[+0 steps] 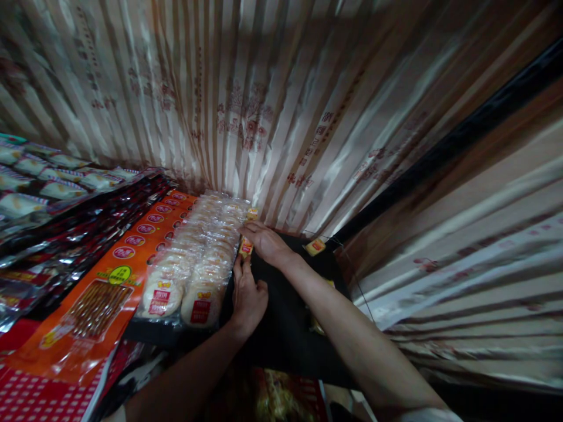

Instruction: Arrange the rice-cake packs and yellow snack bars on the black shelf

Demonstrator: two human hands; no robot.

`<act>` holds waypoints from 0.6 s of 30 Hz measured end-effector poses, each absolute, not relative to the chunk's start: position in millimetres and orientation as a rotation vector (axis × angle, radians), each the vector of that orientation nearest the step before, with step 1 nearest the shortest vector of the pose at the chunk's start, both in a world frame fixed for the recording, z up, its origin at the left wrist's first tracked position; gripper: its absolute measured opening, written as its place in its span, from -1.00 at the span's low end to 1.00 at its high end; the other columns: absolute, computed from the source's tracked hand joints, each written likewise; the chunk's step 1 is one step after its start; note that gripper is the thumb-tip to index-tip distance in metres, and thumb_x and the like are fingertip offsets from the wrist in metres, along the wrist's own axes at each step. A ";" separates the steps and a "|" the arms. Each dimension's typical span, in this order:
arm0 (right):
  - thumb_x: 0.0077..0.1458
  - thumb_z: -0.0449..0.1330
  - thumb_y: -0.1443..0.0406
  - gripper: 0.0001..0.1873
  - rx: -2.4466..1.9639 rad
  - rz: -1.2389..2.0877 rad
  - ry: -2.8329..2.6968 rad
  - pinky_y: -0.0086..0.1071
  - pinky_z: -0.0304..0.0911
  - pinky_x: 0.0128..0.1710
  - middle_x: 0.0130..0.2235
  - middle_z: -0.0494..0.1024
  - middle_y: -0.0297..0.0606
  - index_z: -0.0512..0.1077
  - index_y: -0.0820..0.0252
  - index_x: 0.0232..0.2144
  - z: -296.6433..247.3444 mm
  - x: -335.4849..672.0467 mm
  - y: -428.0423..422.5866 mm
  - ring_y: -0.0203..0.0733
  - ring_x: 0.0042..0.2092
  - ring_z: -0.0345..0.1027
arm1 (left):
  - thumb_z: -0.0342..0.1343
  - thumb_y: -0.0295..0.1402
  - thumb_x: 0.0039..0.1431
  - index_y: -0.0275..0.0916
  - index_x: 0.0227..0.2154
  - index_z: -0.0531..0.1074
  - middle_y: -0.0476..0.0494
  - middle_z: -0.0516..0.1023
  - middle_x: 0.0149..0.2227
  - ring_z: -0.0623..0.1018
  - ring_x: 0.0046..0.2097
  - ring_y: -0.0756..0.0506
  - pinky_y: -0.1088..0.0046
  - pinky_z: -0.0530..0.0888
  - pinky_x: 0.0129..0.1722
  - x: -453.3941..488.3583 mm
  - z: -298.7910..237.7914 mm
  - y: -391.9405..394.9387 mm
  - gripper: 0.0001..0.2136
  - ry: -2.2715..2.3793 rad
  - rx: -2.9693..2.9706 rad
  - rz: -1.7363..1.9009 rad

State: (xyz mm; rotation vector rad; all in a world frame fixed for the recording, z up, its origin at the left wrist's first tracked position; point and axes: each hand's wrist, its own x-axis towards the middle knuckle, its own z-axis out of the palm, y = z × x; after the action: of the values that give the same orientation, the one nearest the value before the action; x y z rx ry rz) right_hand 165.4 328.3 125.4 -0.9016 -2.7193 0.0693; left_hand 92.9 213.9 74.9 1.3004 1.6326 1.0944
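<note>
A pleated, pale curtain (264,76) fills the upper frame, printed with reddish flowers and columns of Chinese characters; the column right of centre is the clearest, though the folds break it up. A dark pole (440,149) slants down from the upper right to a black surface (285,328) at lower centre. Orange packs (94,299) overlap in a row left of centre, each with a pink oval logo in white lettering; the front one also has a yellow-green badge and a window showing brown sticks. Beside them, clear-wrapped round crackers (202,272) stand in two rows, the front ones bearing red labels whose white characters are too blurred to read. White-windowed packs (61,189) lie at the left edge.

Just right of the crackers, the left hand (250,298) and right hand (264,241) meet at a small yellow packet (246,247) with a red label, its writing unreadable. The left fingers touch its near end, the right fingers its far end; whether either hand grips it or merely presses, I cannot tell. Another yellow packet (315,247) lies apart, right of the right hand
</note>
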 end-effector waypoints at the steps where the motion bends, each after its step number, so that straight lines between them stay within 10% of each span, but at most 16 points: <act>1: 0.07 0.02 0.52 -0.60 -0.902 0.068 -2.670 -0.19 0.17 0.08 -0.07 0.43 -0.11 0.38 0.21 -0.05 122.8 167.1 328.1 -0.13 0.08 0.19 | -0.07 -0.55 -0.03 -0.43 0.15 0.07 -0.37 -0.03 0.26 0.07 0.27 -0.20 0.31 0.23 0.18 92.4 74.1 214.7 -0.41 1.635 1.303 1.098; 11: 0.05 0.09 0.27 -0.69 -1.519 0.369 -1.711 -0.22 0.37 -0.25 -0.14 0.42 -0.11 0.34 0.23 -0.13 80.9 174.9 289.9 -0.16 -0.23 0.38 | -0.11 -0.60 -0.07 -0.41 0.16 0.08 -0.31 0.00 0.26 0.02 0.29 -0.13 0.32 0.06 0.26 94.3 79.7 210.9 -0.38 1.625 1.417 1.137; 18: 0.04 0.06 0.31 -0.73 -1.400 0.595 -1.739 -0.24 0.32 -0.12 -0.16 0.45 -0.20 0.36 0.17 -0.16 64.8 167.2 285.6 -0.22 -0.20 0.37 | -0.09 -0.62 -0.09 -0.32 0.12 0.15 -0.28 0.08 0.23 0.07 0.27 -0.15 0.25 0.10 0.25 95.4 68.3 215.8 -0.40 1.663 1.387 1.162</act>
State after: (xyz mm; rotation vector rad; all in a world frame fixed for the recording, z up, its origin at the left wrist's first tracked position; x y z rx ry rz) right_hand 167.2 285.6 64.8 -1.4000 -1.7395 0.5953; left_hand 95.4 215.8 68.3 1.3872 1.6631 1.1622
